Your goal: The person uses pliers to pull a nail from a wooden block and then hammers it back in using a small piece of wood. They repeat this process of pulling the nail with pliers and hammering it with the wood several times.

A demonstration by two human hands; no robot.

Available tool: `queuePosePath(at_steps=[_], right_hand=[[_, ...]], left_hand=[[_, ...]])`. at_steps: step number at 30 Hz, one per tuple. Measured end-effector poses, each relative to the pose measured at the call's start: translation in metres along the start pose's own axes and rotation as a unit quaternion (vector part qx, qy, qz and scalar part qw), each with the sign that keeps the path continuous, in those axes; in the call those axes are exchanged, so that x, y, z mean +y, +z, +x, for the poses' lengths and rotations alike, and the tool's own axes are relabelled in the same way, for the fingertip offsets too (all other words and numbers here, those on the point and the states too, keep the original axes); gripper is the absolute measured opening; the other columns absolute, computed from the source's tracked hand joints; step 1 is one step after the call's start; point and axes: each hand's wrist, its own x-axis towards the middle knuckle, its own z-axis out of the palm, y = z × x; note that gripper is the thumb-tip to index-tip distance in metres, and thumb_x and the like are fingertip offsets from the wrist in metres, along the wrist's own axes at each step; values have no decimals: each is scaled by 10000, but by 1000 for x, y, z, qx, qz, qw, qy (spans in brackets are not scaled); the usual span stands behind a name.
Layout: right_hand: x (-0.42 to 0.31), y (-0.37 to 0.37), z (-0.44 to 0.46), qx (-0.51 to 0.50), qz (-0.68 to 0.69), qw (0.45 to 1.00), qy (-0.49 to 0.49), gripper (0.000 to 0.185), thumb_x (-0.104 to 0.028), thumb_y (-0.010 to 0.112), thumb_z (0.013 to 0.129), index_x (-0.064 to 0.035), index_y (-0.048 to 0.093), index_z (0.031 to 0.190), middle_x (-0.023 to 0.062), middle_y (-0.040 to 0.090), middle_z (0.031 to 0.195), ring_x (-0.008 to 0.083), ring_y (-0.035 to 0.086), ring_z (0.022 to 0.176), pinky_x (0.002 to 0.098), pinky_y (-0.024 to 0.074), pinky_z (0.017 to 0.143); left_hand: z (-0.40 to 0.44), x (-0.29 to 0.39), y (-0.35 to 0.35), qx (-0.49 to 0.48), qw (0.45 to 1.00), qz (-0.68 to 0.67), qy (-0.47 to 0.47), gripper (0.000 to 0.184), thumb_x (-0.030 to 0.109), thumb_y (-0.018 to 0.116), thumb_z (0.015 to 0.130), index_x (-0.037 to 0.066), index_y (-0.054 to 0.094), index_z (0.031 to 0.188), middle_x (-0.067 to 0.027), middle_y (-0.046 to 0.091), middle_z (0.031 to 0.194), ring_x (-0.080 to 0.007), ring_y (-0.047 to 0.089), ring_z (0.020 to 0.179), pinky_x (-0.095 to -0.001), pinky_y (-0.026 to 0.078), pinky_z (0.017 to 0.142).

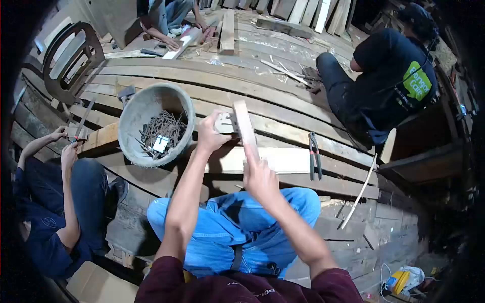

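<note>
My left hand [208, 132] is closed around a small pale wooden block [225, 122] with dark slots or marks in its face. In my right hand [260, 177] is a flat wooden strip [244, 121], held upright and against or just beside the block; I cannot tell if the two touch. Beneath both hands a pale planed board [283, 160] lies across the darker planks. Pincers [315, 155] with dark handles lie at its right end. Left of my left hand stands a grey bucket [186, 103] holding many rusty nails [164, 129] and a small white item.
A hammer head [126, 93] shows behind the bucket. On the left, a person's hands [69, 151] hold a tool against a wooden piece. Another person [389, 76] sits at right, and a third person's hand [169, 43] rests on wood at the back. A thin stick [359, 192] leans at right.
</note>
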Motion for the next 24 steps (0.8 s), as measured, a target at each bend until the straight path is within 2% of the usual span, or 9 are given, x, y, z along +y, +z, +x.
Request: queuePosePath(at_steps=[1, 5, 12, 15, 17, 18, 19, 21, 24], right_hand=[[-1, -1, -16, -24, -3, 1000, -11, 695, -130, 570, 933, -222, 315, 1573, 346, 596, 774, 522, 626, 666, 637, 521, 649], [12, -3, 24, 58, -2, 998, -20, 646, -147, 573, 934, -204, 368, 1543, 314, 606, 792, 508, 617, 657, 615, 519, 614], [-1, 3, 0, 11, 8, 1000, 0, 677, -175, 578, 953, -258, 311, 1569, 312, 592, 790, 518, 624, 640, 615, 517, 583], [9, -5, 32, 56, 17, 998, -20, 662, -168, 581, 950, -217, 327, 1560, 297, 601, 803, 509, 618, 630, 596, 512, 581], [3, -11, 38, 38, 33, 999, -4, 651, -169, 581, 951, -217, 337, 1553, 300, 606, 805, 512, 616, 629, 590, 514, 583], [-3, -9, 23, 50, 24, 998, -8, 671, -173, 584, 954, -226, 315, 1566, 305, 602, 791, 512, 618, 633, 590, 521, 591], [-4, -1, 3, -2, 24, 1000, 7, 697, -167, 581, 955, -235, 282, 1581, 305, 595, 775, 511, 623, 644, 594, 528, 607], [-9, 2, -19, -24, 25, 999, 18, 722, -160, 577, 955, -246, 248, 1592, 308, 591, 770, 510, 628, 655, 596, 532, 618], [6, -5, 21, 24, 4, 1000, 9, 663, -170, 564, 961, -208, 299, 1568, 318, 611, 801, 504, 631, 665, 590, 529, 605]], left_hand=[[0, 0, -1, 11, 999, -31, -20, 534, 108, 876, 539, 70, 663, 1027, -131, 725, 910, -303, 721, 871, -396, 566, 803], [-7, 3, 17, -4, 997, -11, 72, 537, 95, 864, 526, 60, 659, 1021, -148, 705, 957, -325, 700, 920, -385, 557, 803], [-10, -6, 7, 20, 999, -4, 28, 504, 74, 822, 568, 52, 649, 1041, -151, 703, 950, -349, 690, 912, -403, 555, 795], [-9, 4, 18, -12, 998, -6, 68, 488, 69, 823, 575, 48, 647, 1029, -158, 701, 952, -352, 689, 915, -404, 557, 802], [-8, 1, 16, -4, 996, 11, 93, 487, 77, 831, 573, 51, 646, 1023, -152, 707, 949, -343, 693, 910, -399, 556, 810], [-9, 2, 15, 7, 999, -17, 38, 499, 86, 840, 567, 54, 648, 1026, -145, 711, 941, -334, 699, 898, -396, 558, 811], [-12, 2, 9, 13, 999, -42, -15, 510, 95, 848, 560, 57, 649, 1029, -138, 716, 934, -326, 705, 885, -392, 559, 812], [-11, -13, 10, 40, 998, 11, 38, 523, 77, 834, 553, 59, 653, 1043, -133, 715, 918, -292, 715, 855, -378, 562, 790], [-9, 4, 15, -2, 998, -5, 55, 504, 79, 821, 571, 57, 655, 1046, -122, 708, 922, -311, 705, 895, -381, 552, 807]])
